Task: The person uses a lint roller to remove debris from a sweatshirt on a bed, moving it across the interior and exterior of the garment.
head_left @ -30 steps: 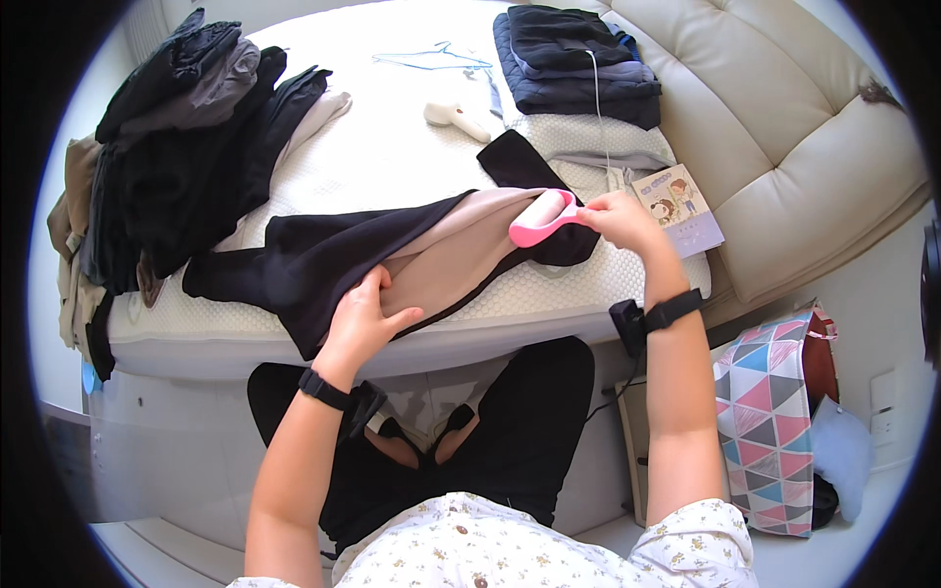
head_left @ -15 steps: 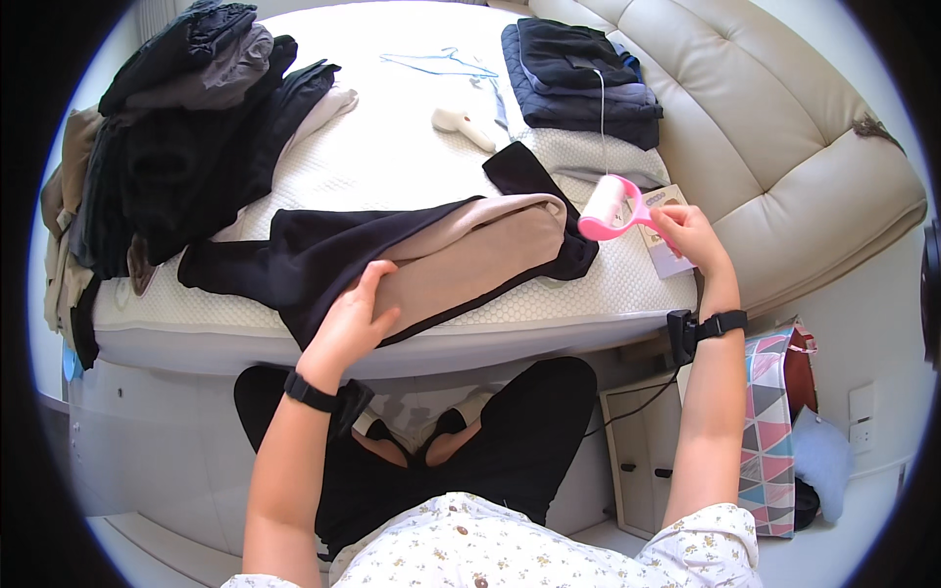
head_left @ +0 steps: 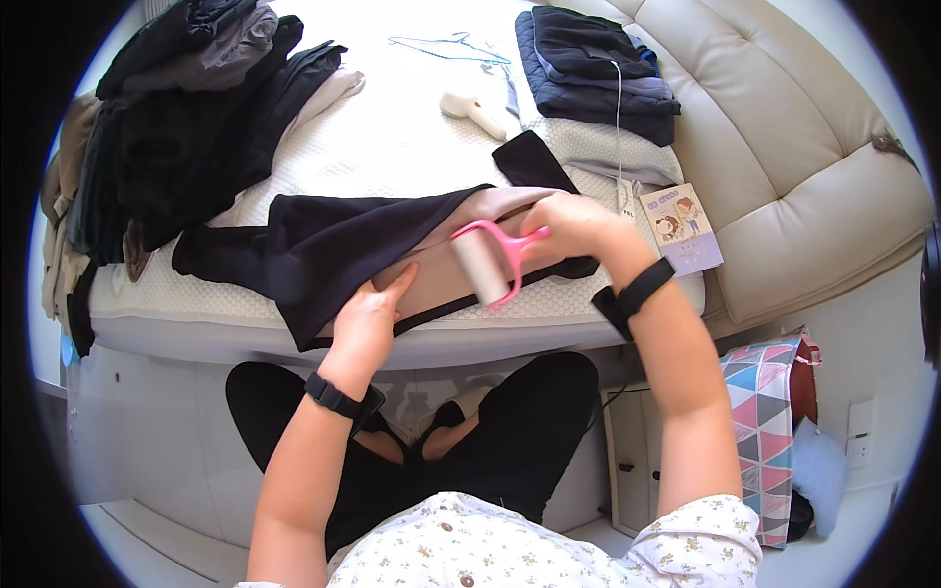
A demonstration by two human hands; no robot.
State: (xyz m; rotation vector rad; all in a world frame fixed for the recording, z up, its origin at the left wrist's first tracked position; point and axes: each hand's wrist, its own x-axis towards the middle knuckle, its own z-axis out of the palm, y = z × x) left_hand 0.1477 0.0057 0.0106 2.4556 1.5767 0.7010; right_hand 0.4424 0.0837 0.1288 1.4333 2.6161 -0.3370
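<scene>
A black garment with a beige inner side (head_left: 353, 235) lies folded along the front of the bed. My right hand (head_left: 569, 227) is closed around the pink handle of a lint roller (head_left: 480, 267), whose white cylinder is over the beige cloth; whether it touches I cannot tell for certain. On the garment, where black meets beige, rests my left hand (head_left: 368, 316), its index finger stretched out and its thumb apart. Part of the garment's right end is hidden behind my right hand.
Dark clothes (head_left: 186, 147) are heaped at the bed's left. Behind are a blue hanger (head_left: 451, 49), a white handheld device (head_left: 473, 113) and folded dark clothes (head_left: 593, 83). A booklet (head_left: 679, 227) lies by the beige headboard (head_left: 784, 127); a patterned bag (head_left: 763, 431) stands lower right.
My right hand has brought the lint roller left and down, from beside the booklet to over the beige cloth. My left hand has shifted slightly; the booklet is now uncovered.
</scene>
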